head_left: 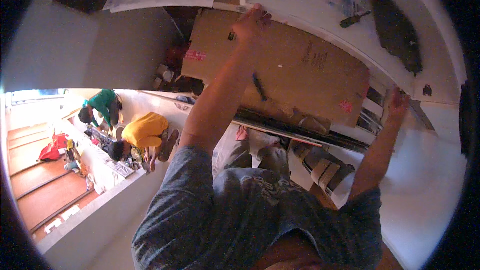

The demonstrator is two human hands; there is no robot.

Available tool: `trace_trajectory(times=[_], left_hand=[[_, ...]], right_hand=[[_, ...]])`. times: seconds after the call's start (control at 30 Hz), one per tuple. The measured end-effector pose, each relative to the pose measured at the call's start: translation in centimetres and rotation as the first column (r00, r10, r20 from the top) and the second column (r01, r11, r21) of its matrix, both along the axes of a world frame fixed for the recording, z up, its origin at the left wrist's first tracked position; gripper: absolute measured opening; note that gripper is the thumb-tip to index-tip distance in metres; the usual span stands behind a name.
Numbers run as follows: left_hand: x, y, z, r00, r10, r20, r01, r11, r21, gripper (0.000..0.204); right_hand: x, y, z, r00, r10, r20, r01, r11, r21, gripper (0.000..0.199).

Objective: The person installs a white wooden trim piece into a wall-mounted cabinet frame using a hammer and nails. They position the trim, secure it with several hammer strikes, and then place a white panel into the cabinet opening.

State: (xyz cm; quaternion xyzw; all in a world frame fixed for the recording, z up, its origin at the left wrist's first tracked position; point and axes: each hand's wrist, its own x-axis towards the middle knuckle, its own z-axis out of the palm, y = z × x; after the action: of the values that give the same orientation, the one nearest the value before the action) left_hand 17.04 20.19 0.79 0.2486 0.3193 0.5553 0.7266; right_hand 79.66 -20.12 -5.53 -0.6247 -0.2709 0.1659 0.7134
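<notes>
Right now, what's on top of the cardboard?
On the cardboard there's a slim dark thing, too blurred to identify, and a pink label near its left edge. Your left forearm hides part of it; anything behind the forearm can't be seen.

Brn cardboard [302,77] w/ pink patches [345,105]

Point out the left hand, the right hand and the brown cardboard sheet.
Left hand [249,24]: head view, middle of the hand.
Right hand [397,104]: head view, middle of the hand.
Brown cardboard sheet [292,80]: head view, middle of its broad face.
</notes>
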Motion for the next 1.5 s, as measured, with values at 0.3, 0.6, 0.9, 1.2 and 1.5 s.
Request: trace_trajectory(times=[0.3, 0.6, 0.9, 1.2, 1.5], left_hand=[[-21.4, -8.1, -17.9, 0.594, -0.229, -0.771, -0.200, 0.886, -0.417, 0.041], [-26.1, -2.4, -37.8, -0.608, -0.198, -0.769, 0.390, 0.770, -0.506, 0.067], [-11.9, -3.5, -49.1, -0.179, 0.070, -0.981, 0.132, 0.990, 0.047, 0.050], [-14.9, -5.8, -46.0, -0.198, -0.167, -0.966, 0.305, 0.926, -0.223, 0.036], [-12.1, -3.0, -23.9, 0.768, -0.053, -0.639, 0.126, 0.990, 0.069, 0.016]], right_hand=[[-35.5, 3.9, -21.8, 0.877, 0.324, -0.354, -0.476, 0.498, -0.725, 0.035], [-53.0, 17.9, -29.9, 0.375, 0.927, -0.001, -0.279, 0.111, -0.954, 0.060], [-53.4, 22.2, -40.7, 0.703, 0.705, 0.095, -0.274, 0.391, -0.878, 0.065], [-51.9, 21.9, -31.2, 0.792, 0.605, -0.078, -0.251, 0.206, -0.946, 0.050], [-45.9, 14.1, -22.4, 0.673, 0.701, 0.236, -0.278, 0.535, -0.798, 0.035]])
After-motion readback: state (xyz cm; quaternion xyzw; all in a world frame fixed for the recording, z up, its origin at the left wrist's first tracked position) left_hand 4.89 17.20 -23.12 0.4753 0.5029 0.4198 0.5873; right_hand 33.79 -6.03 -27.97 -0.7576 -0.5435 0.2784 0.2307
